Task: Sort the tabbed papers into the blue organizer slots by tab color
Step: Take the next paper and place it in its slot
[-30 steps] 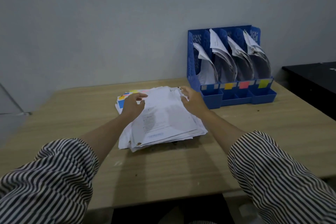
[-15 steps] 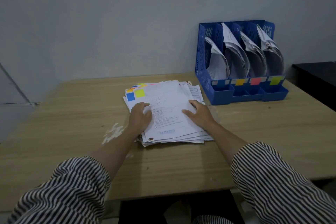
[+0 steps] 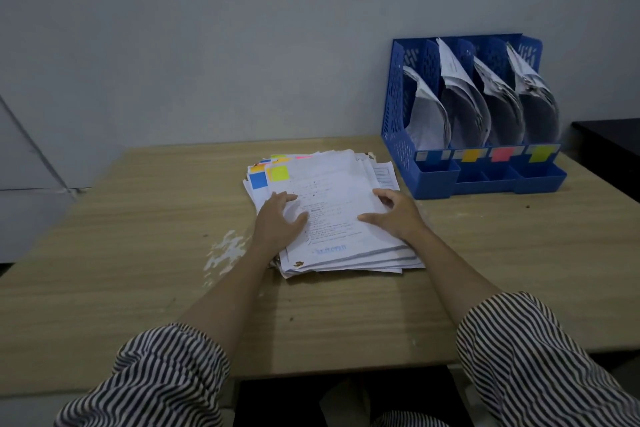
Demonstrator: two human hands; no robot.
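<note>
Two hands lie on the papers (image 3: 332, 215) in front of you. Your left hand (image 3: 277, 224) rests flat on the left side of the top sheet, and its fingers (image 3: 287, 198) are spread and loose, holding nothing. Your right hand (image 3: 398, 215) rests on the right side of the pile, its fingers (image 3: 382, 193) bent a little and touching the paper, with the thumb out flat toward your left hand. It does not look like it grips anything.

The pile sits on the bench (image 3: 138, 218), under both palms. Past your left fingers, at the far left corner of the pile, you can see a blue tab (image 3: 258, 180) and a yellow tab (image 3: 280, 173) side by side. More tabs, orange and pink, peek out just behind them.

The organizer (image 3: 398, 121) stands past your right fingers and off to the right, near the pile but not touching it. Its back is by the wall (image 3: 242, 45). Curled sheets fill all four slots. Each slot has a color mark on its front: blue, orange, pink, then yellow.

A patch of chipped white spots (image 3: 225, 250) marks the bench just left of your left wrist.
</note>
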